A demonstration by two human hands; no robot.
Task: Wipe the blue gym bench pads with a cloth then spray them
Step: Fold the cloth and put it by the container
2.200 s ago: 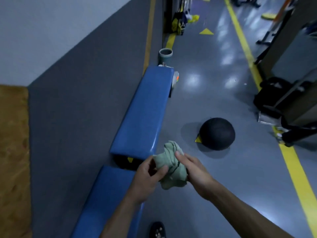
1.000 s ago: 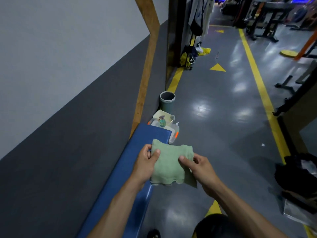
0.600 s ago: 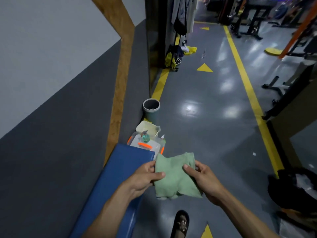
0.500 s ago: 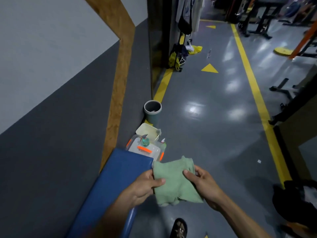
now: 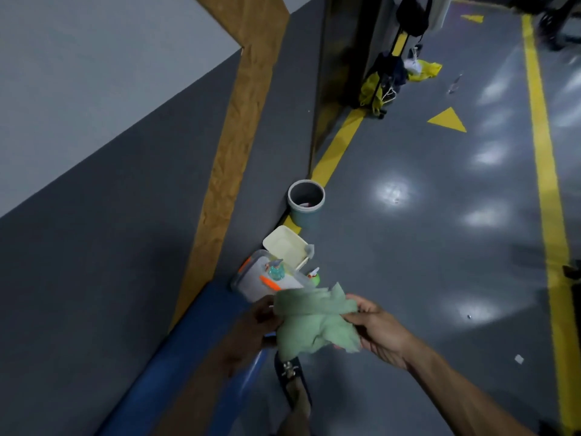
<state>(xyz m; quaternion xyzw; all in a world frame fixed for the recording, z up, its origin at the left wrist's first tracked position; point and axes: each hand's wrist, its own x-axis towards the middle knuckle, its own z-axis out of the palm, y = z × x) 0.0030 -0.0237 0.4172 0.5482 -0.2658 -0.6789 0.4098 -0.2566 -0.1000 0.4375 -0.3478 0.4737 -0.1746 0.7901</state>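
Both hands hold a crumpled pale green cloth (image 5: 314, 319) in front of me, above the floor just right of the bench end. My left hand (image 5: 254, 328) grips its left side and my right hand (image 5: 377, 332) pinches its right edge. The blue bench pad (image 5: 188, 344) runs along the wall at the lower left, under my left forearm. A small spray bottle (image 5: 276, 270) with teal liquid stands on a clear box past the bench's end, and a green-topped bottle (image 5: 314, 275) stands beside it.
The clear plastic box with orange clips (image 5: 254, 276) sits on the floor by the wall, a cream tub (image 5: 286, 245) behind it and a grey bin (image 5: 306, 204) farther on. My sandalled foot (image 5: 292, 382) is below the cloth. Yellow lines (image 5: 547, 171) mark the grey floor.
I have walked forward along the bench to its far end. The cloth, earlier held flat and folded between both hands, is now bunched and loose.
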